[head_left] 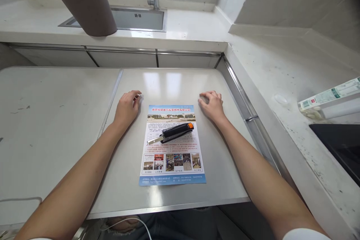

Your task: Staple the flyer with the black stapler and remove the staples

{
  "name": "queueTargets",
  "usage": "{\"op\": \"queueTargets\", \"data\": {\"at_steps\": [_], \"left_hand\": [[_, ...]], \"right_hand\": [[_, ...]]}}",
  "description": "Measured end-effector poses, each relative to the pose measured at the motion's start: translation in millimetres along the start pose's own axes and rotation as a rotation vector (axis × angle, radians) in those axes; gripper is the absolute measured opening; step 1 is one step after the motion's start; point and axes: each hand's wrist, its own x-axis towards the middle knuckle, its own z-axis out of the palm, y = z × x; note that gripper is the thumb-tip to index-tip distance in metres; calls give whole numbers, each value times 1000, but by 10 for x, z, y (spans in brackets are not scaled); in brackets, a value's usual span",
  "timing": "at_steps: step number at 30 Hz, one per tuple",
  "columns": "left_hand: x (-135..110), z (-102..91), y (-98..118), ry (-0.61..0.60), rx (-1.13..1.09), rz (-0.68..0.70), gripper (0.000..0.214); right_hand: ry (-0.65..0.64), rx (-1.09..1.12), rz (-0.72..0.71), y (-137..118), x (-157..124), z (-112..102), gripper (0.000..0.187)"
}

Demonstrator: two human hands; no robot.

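A printed flyer [172, 176] with a blue border, red headline and small photos lies flat on the white folding table [123, 191]. On top of it a black stapler [177, 130] with an orange end rests at a slant, its metal strip sticking out toward the lower left. My left hand [128, 107] rests on the table left of the flyer, fingers loosely curved and holding nothing. To the flyer's right, my right hand [211, 105] rests with thumb and fingers apart, also without anything in it. Neither hand touches the flyer or the stapler.
Behind the table runs a white counter [194, 26] with a sink [140, 18] and a faucet [154, 0]. A brown cylinder [95, 7] juts in from the top left. At right, a long green-and-white box [332, 93] lies near a black panel [340, 146].
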Motion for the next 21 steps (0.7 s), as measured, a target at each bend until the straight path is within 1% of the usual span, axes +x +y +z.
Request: {"op": "queueTargets", "data": {"at_steps": [4,6,8,9,10,11,12,14,15,16,17,18,19,21], "left_hand": [[-26,-31,97,30,-82,23,27],[-35,-34,124,45,-119,31,26],[-41,-30,135,53,-138,28,24],[-43,-27,136,55,-140,22,23],[-45,-23,136,52,-141,15,22],[-48,-20,135,48,-144,9,22],[-52,-18,136,43,-151,2,23],[-62,-18,141,34,-169,-11,25],[-69,-20,148,33,-177,-18,26],[-76,-24,159,34,-182,-27,27],[-84,-28,173,37,-188,-33,28],[-92,-34,191,36,-197,-36,27],[-101,-40,214,26,-215,-33,26],[-119,-52,266,-9,-286,-11,25]], "right_hand": [[3,-28,-32,10,-3,37,43],[46,12,-48,-23,-20,11,40],[106,104,-95,-92,-55,-56,31],[120,165,-147,-139,-81,-99,28],[107,235,-224,-190,-111,-144,29],[53,305,-322,-243,-147,-184,32],[-41,371,-437,-296,-186,-214,35],[-300,458,-670,-392,-269,-232,37],[-423,467,-766,-432,-310,-217,40],[-519,448,-838,-467,-348,-187,44],[-581,412,-888,-496,-382,-148,46],[-614,372,-918,-521,-411,-103,44],[-625,334,-932,-542,-434,-58,38],[-602,293,-928,-573,-461,18,28]]}}
